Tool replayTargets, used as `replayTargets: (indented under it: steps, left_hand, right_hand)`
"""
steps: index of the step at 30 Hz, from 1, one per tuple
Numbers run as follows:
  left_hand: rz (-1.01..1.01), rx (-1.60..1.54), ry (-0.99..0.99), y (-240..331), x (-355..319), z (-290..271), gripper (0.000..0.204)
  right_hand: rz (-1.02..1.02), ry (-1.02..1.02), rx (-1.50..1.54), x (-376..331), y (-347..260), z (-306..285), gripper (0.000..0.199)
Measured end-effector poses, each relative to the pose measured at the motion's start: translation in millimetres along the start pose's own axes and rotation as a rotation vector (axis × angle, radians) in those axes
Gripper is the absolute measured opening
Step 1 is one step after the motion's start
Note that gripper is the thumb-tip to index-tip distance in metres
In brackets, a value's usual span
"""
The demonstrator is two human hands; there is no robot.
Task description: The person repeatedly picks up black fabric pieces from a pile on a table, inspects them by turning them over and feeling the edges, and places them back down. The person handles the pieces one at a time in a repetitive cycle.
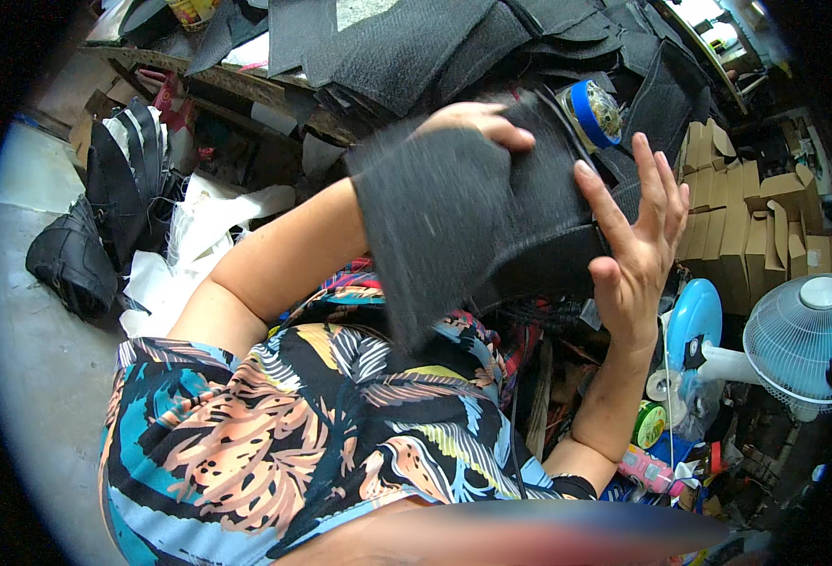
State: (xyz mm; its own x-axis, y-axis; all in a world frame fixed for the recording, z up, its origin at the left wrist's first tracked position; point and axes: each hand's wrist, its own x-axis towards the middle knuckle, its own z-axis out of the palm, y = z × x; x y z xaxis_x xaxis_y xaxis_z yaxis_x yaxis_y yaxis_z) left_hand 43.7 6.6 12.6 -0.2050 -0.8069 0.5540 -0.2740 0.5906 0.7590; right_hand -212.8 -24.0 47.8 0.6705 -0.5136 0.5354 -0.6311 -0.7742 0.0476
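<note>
Black panel (435, 222), leathery or felt-like, up in the air above the person's lap, short of the tabletop (230, 88). Left hand (477, 123): grip closed on the panel's upper part, fingers folded over it; probably held high so the flap hangs free. Right hand (637, 236): grip wide, fingers spread, holding nothing visible; by the panel's right side, contact can't be told. Likely there to steady or guide that side.

Flap points down and slightly left, lower corner toward the lap. Flap's long axis roughly top to bottom; whole piece's axis unclear, as it's blurred and bent. Dark seamed part on the right: can't tell if same piece.

Beyond: pile of black pieces (416, 47) on the tabletop, presumably kept within reach; blue-rimmed jar (593, 115) just past the panel. Further out: white cloth (199, 236) left, cartons (741, 231) and fan (793, 330) right.
</note>
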Motion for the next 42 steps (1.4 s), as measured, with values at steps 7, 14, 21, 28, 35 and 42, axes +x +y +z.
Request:
replayTargets:
  steps: [7, 14, 21, 28, 35, 42]
  left_hand:
    - [-0.606, -0.957, -0.146, 10.6, 2.6, 24.6, 0.035]
    - [-0.512, -0.770, -0.170, 8.6, 2.5, 17.7, 0.036]
    - [-0.392, -0.590, -0.264, 15.3, 1.5, 10.8, 0.038]
    - [-0.345, -0.563, -0.245, 10.3, 1.5, 12.4, 0.040]
    - [-0.340, -0.747, -0.005, 11.5, 6.4, 8.8, 0.034]
    - [-0.223, -0.811, 0.037, 23.8, 5.8, -4.8, 0.045]
  right_hand:
    - [-0.084, -0.055, -0.018, 20.2, 5.8, 2.1, 0.084]
    - [0.025, 0.095, 0.247, 30.5, 9.3, -0.6, 0.089]
    - [-0.005, -0.061, 0.060, 30.5, 1.6, -0.2, 0.084]
    - [-0.111, -0.067, -0.089, 24.3, -9.9, -9.2, 0.085]
    - [-0.058, -0.079, -0.194, 6.9, -23.4, -14.4, 0.085]
    - [0.119, -0.105, -0.139, -35.7, -8.6, -10.9, 0.088]
